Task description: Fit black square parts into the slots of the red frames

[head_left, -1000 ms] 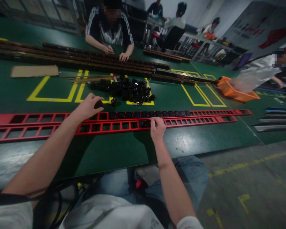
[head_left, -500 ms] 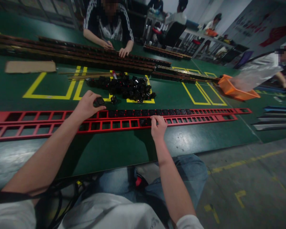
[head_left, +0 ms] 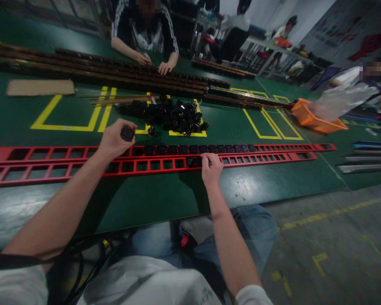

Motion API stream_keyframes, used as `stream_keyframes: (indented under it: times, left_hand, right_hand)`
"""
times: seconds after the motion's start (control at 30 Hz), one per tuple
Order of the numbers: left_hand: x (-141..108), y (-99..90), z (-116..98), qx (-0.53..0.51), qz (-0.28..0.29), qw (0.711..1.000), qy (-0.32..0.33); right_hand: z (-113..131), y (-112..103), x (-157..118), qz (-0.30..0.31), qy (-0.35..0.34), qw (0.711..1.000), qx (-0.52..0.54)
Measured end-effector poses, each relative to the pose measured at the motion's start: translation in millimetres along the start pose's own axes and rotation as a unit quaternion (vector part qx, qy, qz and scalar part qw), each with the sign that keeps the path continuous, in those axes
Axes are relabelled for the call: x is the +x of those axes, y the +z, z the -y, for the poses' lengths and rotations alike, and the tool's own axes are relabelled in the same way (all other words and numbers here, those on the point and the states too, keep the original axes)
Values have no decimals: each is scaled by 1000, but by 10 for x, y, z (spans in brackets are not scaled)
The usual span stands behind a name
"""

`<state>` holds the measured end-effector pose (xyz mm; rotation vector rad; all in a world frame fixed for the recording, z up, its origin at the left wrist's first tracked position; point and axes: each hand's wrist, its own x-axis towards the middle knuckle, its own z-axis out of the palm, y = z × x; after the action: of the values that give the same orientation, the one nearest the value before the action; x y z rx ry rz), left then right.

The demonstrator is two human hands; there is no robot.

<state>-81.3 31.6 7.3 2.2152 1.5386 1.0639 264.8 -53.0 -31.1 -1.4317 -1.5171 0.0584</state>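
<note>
My left hand [head_left: 116,137] pinches a black square module [head_left: 127,134], its face turned up, raised above the red slotted rails. Closed fingers of my right hand [head_left: 212,168] rest at the near red rail [head_left: 136,166], against a black module seated in it; the fingertips partly cover this piece. Just left of those fingers, another black module [head_left: 191,162] sits in the same rail. The far red rail [head_left: 288,148] carries a row of several black modules [head_left: 183,149] in its openings. Behind the rails lies a heap of loose black modules [head_left: 174,114].
A single loose module [head_left: 151,131] lies before the heap. Long dark strips [head_left: 114,78] cross the table farther back, where a co-worker's hands [head_left: 166,67] rest. Cardboard [head_left: 40,87] lies at left; an orange bin [head_left: 317,120] and metal profiles [head_left: 365,168] are at right.
My left hand has turned the held module so its face shows more, shifting it slightly left and up. My right hand stays at the near rail. The person at far right has moved.
</note>
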Motion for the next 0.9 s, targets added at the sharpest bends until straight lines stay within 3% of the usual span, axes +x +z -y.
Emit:
stream_keyframes:
  times: [0.13,0.37,0.9]
  left_hand:
    - [8,28,52,15,18,999,-27]
    - [48,108,175,11,23,999,44]
    - [23,31,42,55,30,997,-44]
  right_hand:
    - [-7,5,0,-4,-4,1000,10]
    - [-1,9,2,-4,0,1000,9]
    - [1,3,2,-3,-2,1000,6]
